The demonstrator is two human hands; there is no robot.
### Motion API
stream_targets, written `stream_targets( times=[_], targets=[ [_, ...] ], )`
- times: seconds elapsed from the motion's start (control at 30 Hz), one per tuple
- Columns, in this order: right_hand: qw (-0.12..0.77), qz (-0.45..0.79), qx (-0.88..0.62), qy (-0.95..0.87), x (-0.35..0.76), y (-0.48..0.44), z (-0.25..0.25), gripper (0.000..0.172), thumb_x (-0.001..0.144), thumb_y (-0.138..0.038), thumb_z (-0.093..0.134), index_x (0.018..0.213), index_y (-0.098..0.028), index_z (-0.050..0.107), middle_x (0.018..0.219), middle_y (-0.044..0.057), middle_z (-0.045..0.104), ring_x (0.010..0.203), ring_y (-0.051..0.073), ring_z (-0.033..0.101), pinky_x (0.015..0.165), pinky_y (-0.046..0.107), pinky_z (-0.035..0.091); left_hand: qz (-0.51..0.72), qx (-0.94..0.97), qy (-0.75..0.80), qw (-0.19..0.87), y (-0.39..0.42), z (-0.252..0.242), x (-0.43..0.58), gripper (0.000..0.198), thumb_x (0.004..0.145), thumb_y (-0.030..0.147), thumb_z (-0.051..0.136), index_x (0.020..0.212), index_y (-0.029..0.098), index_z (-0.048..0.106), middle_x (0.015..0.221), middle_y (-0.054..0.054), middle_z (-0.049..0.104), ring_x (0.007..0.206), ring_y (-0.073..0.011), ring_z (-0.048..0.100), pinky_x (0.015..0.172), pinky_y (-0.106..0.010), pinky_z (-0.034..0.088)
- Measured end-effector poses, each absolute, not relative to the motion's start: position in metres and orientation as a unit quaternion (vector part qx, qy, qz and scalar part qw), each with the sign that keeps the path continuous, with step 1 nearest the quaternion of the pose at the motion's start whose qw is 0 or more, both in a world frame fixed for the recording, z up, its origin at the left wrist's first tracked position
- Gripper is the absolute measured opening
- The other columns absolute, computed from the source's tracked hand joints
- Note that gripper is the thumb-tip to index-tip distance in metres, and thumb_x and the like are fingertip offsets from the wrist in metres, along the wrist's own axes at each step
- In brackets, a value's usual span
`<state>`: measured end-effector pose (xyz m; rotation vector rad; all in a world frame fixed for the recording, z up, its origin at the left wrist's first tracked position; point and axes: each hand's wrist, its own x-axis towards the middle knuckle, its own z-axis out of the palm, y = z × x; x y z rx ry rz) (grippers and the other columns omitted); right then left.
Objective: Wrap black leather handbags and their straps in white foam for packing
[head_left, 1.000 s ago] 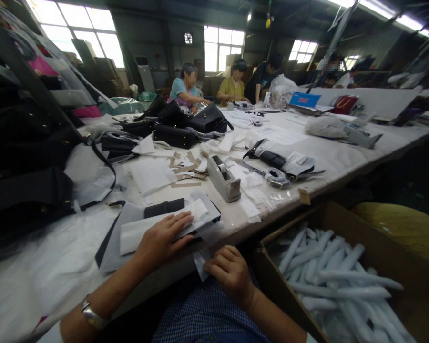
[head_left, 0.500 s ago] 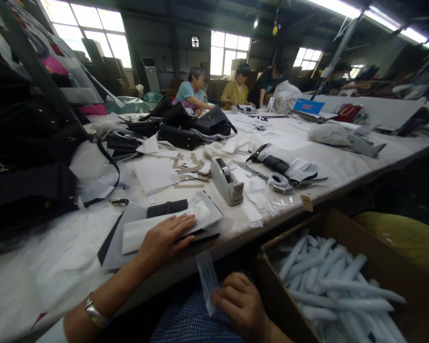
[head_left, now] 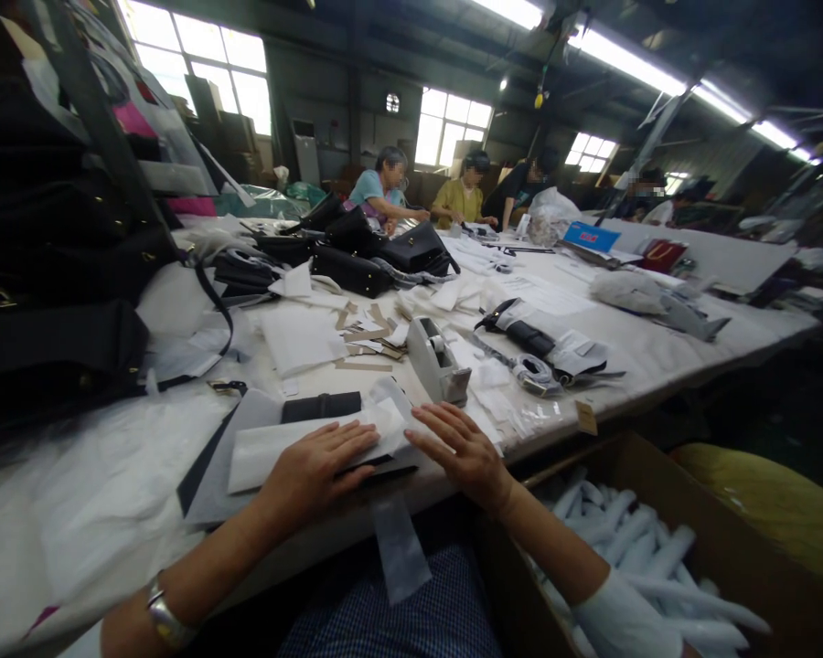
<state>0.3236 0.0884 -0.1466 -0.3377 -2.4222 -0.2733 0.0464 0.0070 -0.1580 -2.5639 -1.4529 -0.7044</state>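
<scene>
My left hand lies flat, fingers stretched, on a folded white sheet. That sheet covers part of a black, flat, leather-like piece with a grey lining; a black strap-like band shows behind it. With fingers spread, my right hand is over the right end of the wrapping, and whether it touches is unclear. Just beyond the right hand stands a grey tape dispenser. A translucent plastic strip hangs at the table edge above the checked cloth on my lap, with neither hand on it.
Black handbags are heaped at the back, more bags on the left. Cardboard scraps and a partly wrapped black strap lie on the table. To my right, a carton holds white stuffed tubes. Several people work across the table.
My right hand has let go of the plastic strip and risen from my lap to the wrapping's right end, fingers opening. My left hand stays on the sheet. The view has shifted slightly.
</scene>
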Motion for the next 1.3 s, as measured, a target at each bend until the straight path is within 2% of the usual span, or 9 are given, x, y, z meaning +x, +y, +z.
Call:
stream_targets(
  times=[0.13, 0.3, 0.47, 0.6, 0.77, 0.93, 1.17, 1.23, 1.3],
  targets=[
    [0.325, -0.063, -0.036, -0.943, 0.312, 0.088, -0.125, 0.028, 0.101, -0.013, 0.046, 0.124, -0.018, 0.062, 0.128, 0.007, 0.067, 0.133, 0.022, 0.050, 0.111, 0.045, 0.044, -0.232, -0.845, -0.478, 0.054, 0.007, -0.157, 0.047, 0.039, 0.095, 0.039, 0.055, 0.129, 0.020, 0.060, 0.131, -0.008, 0.065, 0.118, -0.0251, 0.064, 0.100, -0.042, 0.053],
    [0.356, -0.015, -0.031, -0.934, 0.307, 0.071, -0.117, 0.025, 0.098, -0.011, 0.050, 0.120, -0.015, 0.063, 0.105, 0.008, 0.076, 0.112, 0.020, 0.066, 0.107, 0.045, 0.048, -0.254, -0.833, -0.489, 0.043, 0.004, -0.156, 0.049, 0.041, 0.094, 0.038, 0.057, 0.132, 0.023, 0.058, 0.134, -0.006, 0.063, 0.116, -0.0236, 0.065, 0.102, -0.042, 0.052],
    [0.350, 0.010, -0.017, -0.937, 0.299, 0.059, -0.117, 0.026, 0.095, -0.008, 0.053, 0.119, -0.013, 0.063, 0.101, 0.009, 0.077, 0.104, 0.019, 0.070, 0.104, 0.042, 0.051, -0.261, -0.829, -0.493, 0.047, 0.003, -0.154, 0.050, 0.048, 0.093, 0.040, 0.058, 0.139, 0.024, 0.053, 0.140, -0.007, 0.058, 0.117, -0.0236, 0.064, 0.099, -0.039, 0.054],
    [0.340, 0.070, -0.035, -0.937, 0.293, 0.076, -0.119, 0.027, 0.098, -0.011, 0.050, 0.121, -0.017, 0.063, 0.109, 0.008, 0.075, 0.111, 0.017, 0.067, 0.107, 0.042, 0.047, -0.256, -0.836, -0.483, 0.039, 0.005, -0.155, 0.049, 0.041, 0.095, 0.041, 0.055, 0.132, 0.026, 0.059, 0.132, -0.005, 0.065, 0.118, -0.0235, 0.064, 0.099, -0.040, 0.054],
    [0.350, 0.089, -0.057, -0.931, 0.293, 0.084, -0.136, 0.022, 0.095, -0.013, 0.057, 0.113, -0.019, 0.068, 0.106, 0.006, 0.076, 0.104, 0.017, 0.070, 0.099, 0.036, 0.055, -0.269, -0.834, -0.481, 0.030, 0.005, -0.158, 0.049, 0.043, 0.094, 0.042, 0.056, 0.134, 0.025, 0.058, 0.133, -0.005, 0.064, 0.118, -0.0236, 0.064, 0.100, -0.040, 0.053],
    [0.384, 0.079, -0.081, -0.916, 0.297, 0.066, -0.159, 0.031, 0.093, -0.006, 0.054, 0.120, -0.016, 0.065, 0.112, 0.010, 0.074, 0.112, 0.020, 0.067, 0.101, 0.041, 0.054, -0.273, -0.829, -0.487, 0.030, 0.003, -0.160, 0.049, 0.042, 0.095, 0.040, 0.055, 0.134, 0.023, 0.057, 0.136, -0.007, 0.062, 0.118, -0.0225, 0.063, 0.104, -0.040, 0.050],
    [0.238, 0.205, -0.079, -0.946, 0.311, 0.066, -0.131, 0.055, 0.082, -0.005, 0.043, 0.135, -0.013, 0.055, 0.134, 0.012, 0.062, 0.129, 0.022, 0.055, 0.113, 0.046, 0.042, -0.266, -0.824, -0.499, -0.034, 0.006, -0.156, 0.050, 0.037, 0.094, 0.043, 0.056, 0.126, 0.028, 0.063, 0.129, -0.002, 0.068, 0.117, -0.0228, 0.064, 0.103, -0.040, 0.050],
    [0.220, 0.222, -0.099, -0.945, 0.311, 0.067, -0.121, 0.054, 0.083, -0.006, 0.042, 0.135, -0.014, 0.056, 0.132, 0.011, 0.064, 0.127, 0.021, 0.056, 0.111, 0.042, 0.044, -0.269, -0.823, -0.499, -0.041, 0.006, -0.155, 0.049, 0.036, 0.094, 0.043, 0.056, 0.127, 0.030, 0.063, 0.129, -0.001, 0.068, 0.117, -0.0227, 0.065, 0.104, -0.040, 0.049],
    [0.224, 0.219, -0.135, -0.940, 0.309, 0.068, -0.118, 0.045, 0.090, -0.010, 0.045, 0.131, -0.017, 0.059, 0.127, 0.009, 0.067, 0.121, 0.021, 0.061, 0.107, 0.038, 0.049, -0.265, -0.825, -0.497, -0.046, 0.004, -0.153, 0.048, 0.039, 0.092, 0.043, 0.058, 0.129, 0.030, 0.062, 0.130, -0.002, 0.067, 0.118, -0.0236, 0.064, 0.105, -0.041, 0.048]
  ],
)
